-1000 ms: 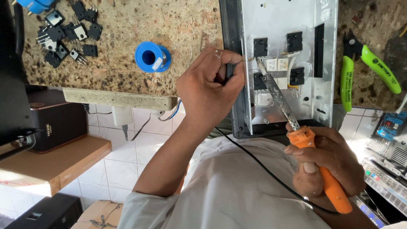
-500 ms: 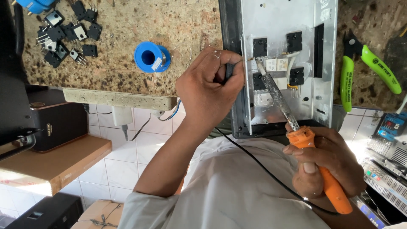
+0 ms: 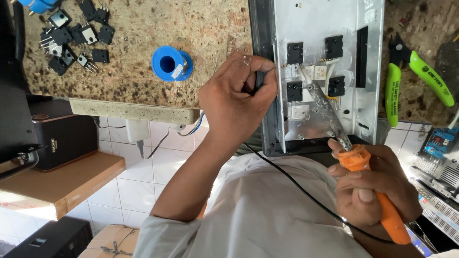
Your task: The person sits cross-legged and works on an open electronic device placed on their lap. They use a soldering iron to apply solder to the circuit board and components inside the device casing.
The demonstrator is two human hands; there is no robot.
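A grey metal panel point(image 3: 325, 24) lies on the speckled counter, with several square black components point(image 3: 295, 52) fixed to it. My left hand point(image 3: 236, 102) is curled at the panel's left edge and pinches a small dark object that its fingers mostly hide. My right hand point(image 3: 370, 191) grips the orange handle of a soldering iron point(image 3: 325, 112). The iron's shaft slants up across the panel. Its tip rests between the black components, beside white parts in the middle. A thin black cable point(image 3: 296, 184) runs from the iron across my white shirt.
A blue solder spool point(image 3: 171, 63) and several loose black transistors point(image 3: 71, 36) lie on the counter's left part. Green-handled cutters point(image 3: 411, 76) lie right of the panel. A dark speaker box point(image 3: 64, 138) and a wooden shelf point(image 3: 62, 184) sit below left, electronic boards point(image 3: 437, 143) at right.
Both hands keep their grips. The iron's tip has shifted only slightly on the panel.
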